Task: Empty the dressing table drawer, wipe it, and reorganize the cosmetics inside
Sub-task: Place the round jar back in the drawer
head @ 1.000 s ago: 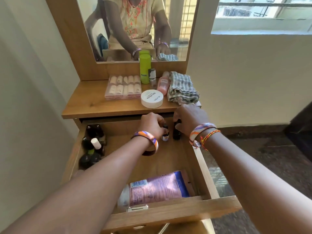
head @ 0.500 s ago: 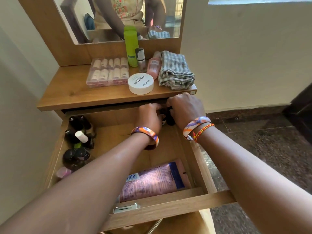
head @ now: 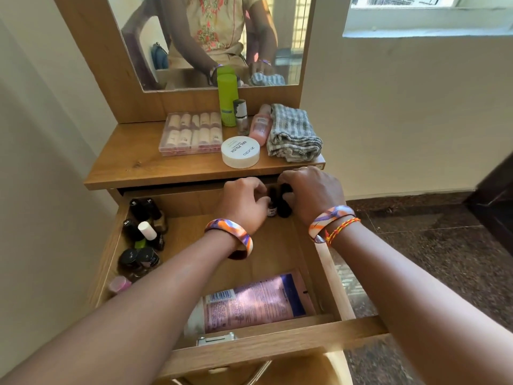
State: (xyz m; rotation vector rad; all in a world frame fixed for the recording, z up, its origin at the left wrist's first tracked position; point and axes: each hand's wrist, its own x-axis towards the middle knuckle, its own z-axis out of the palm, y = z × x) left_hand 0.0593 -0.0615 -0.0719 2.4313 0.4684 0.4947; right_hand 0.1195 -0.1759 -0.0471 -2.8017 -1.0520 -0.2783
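Observation:
The wooden drawer (head: 280, 343) stands pulled out under the dressing table top (head: 133, 165). At its back right corner my left hand (head: 244, 204) pinches a small dark bottle (head: 272, 202), and my right hand (head: 311, 191) grips a second dark bottle (head: 284, 205) beside it. Several nail polish bottles (head: 141, 237) stand along the drawer's left side. A pink tube (head: 249, 304) lies at the drawer's front.
On the table top sit a clear case of tubes (head: 191, 133), a green bottle (head: 227, 98), a small silver-capped bottle (head: 241, 116), a pink bottle (head: 261, 125), a white round jar (head: 240, 152) and a folded checked cloth (head: 293, 134). A mirror (head: 211, 40) stands behind.
Both hands have pushed the two small dark bottles further back, against the drawer's rear right corner. The camera tilted and moved a little.

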